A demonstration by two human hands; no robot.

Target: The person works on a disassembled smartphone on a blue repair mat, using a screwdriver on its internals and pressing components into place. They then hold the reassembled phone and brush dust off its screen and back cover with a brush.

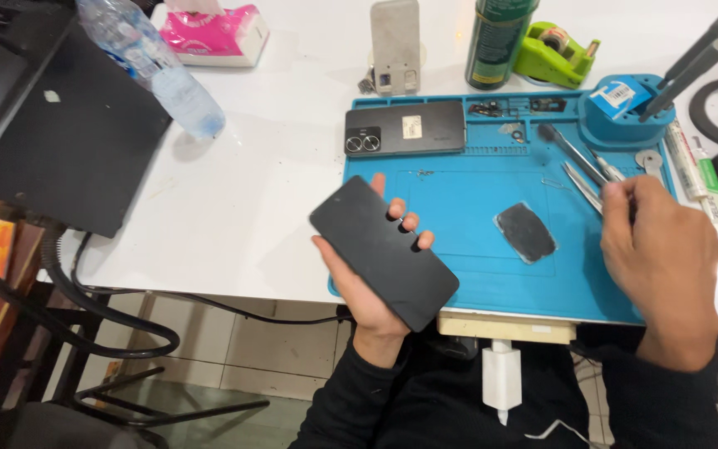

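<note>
Single head view, looking steeply down, apparently close over the blue mat (pixel 475 199).

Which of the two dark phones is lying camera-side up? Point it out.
The dark phone lying at the top-left of the blue mat shows its twin camera lenses. The other phone, held in the left hand, shows only a plain black face.

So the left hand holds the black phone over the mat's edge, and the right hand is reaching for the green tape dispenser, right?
Not quite. In the head view the left hand does hold the black phone over the edge of the blue mat, but the right hand is at the metal tweezers on the mat; the green tape dispenser sits untouched further back.
</note>
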